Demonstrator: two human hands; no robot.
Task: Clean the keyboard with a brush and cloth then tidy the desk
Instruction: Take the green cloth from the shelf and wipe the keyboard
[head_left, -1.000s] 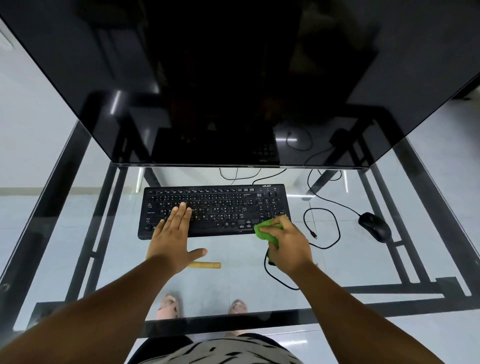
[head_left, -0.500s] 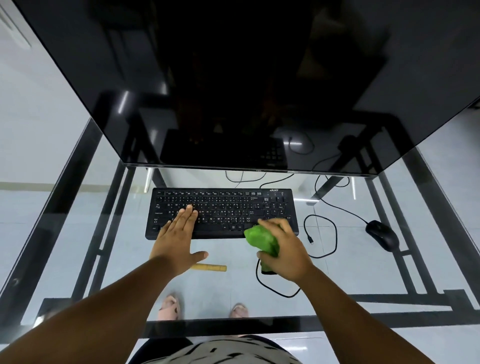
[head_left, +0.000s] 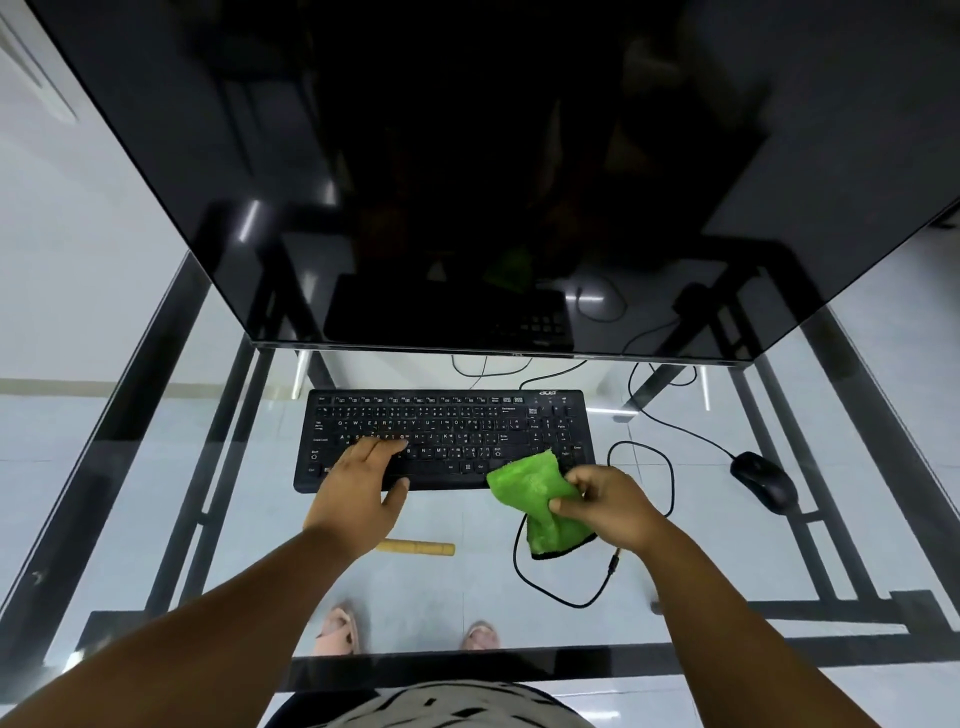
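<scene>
Pinched between thumb and fingertips, my right hand (head_left: 613, 506) grips the green cloth (head_left: 535, 499), its loose upper fold lying over the keyboard's (head_left: 447, 436) corner at about 4 o'clock, where I judge the wiping is under way. Flat and spread, holding nothing, my left hand (head_left: 363, 480) presses the keys at about 7 o'clock, I think to keep the board from sliding on the glass desk (head_left: 156, 467). Near my left wrist at 6 o'clock lies what I take to be the brush handle (head_left: 418, 547). At 3 o'clock sits the mouse (head_left: 762, 486), its cable (head_left: 670, 478) looping beside the cloth; both await tidying.
</scene>
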